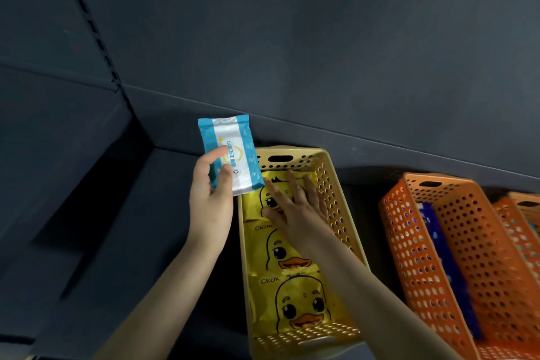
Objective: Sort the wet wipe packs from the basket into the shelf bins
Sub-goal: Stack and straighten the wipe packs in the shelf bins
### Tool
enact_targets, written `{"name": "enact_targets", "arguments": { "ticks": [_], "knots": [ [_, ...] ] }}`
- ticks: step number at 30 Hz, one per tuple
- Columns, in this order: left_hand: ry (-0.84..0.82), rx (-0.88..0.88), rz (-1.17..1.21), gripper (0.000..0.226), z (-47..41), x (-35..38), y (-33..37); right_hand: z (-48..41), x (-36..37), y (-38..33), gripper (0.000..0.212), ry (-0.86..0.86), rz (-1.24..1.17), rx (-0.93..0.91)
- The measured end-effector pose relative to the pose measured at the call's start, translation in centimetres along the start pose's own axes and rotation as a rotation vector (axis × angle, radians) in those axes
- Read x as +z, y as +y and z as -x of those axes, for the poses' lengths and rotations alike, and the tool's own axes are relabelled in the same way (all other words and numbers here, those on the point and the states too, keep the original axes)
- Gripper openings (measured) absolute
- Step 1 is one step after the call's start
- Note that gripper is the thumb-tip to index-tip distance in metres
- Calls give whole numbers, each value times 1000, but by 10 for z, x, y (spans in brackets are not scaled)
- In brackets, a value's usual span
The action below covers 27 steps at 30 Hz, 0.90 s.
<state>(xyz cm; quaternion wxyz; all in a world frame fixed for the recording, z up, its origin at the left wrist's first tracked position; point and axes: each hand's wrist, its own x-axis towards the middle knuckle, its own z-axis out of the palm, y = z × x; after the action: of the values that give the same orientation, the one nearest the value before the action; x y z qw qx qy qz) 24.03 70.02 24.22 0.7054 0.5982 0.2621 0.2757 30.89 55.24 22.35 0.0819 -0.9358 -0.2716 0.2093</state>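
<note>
The left hand [210, 199] pinches the blue-and-white wipe pack [230, 149] in its fingers [215, 156], long axis upright, just outside the yellow bin's [336, 193] far-left corner, while the right hand [295, 210] presses straight-fingered on the duck packs [289, 254] inside.

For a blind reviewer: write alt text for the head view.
A person's left hand holds a blue-and-white wipe pack up beside a yellow perforated bin, while the right hand lies flat on the duck-print yellow packs inside it. An orange bin with a dark blue pack stands to its right.
</note>
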Motion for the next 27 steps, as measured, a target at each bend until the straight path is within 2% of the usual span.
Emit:
{"name": "enact_targets", "arguments": {
  "ticks": [4, 7, 10, 13, 15, 18, 20, 23, 27],
  "knots": [
    [-15, 22, 7, 27, 0, -8, 11, 0, 3, -3, 58, 41, 12, -27],
    [-27, 53, 15, 31, 5, -12, 23, 4, -8, -3, 57, -3, -100, -39],
    [-81, 99, -17, 31, 11, -12, 36, 17, -35, -3, 51, 139, -469, -29],
    [-236, 32, -114, 29, 18, 0, 49, 40, -69, 3, 42, 327, -990, -11],
    [-364, -10, -217, 25, 27, 19, 55, 57, -89, 19, 36, 346, -1291, -35],
    [-501, -9, -254, 15, 49, 59, 62, 89, -107, 58, 20, 332, -1436, -74],
    [-537, 0, -228, 13, 60, 80, 65, 104, -109, 80, 23, 335, -1490, -27],
    [-599, -45, -179, 16, 89, 129, 60, 140, -108, 133, 36, 299, -1693, 52],
    [-721, -116, -156, 25, 128, 202, 45, 183, -107, 201, 29, 259, -1855, 98]
  ]
}}
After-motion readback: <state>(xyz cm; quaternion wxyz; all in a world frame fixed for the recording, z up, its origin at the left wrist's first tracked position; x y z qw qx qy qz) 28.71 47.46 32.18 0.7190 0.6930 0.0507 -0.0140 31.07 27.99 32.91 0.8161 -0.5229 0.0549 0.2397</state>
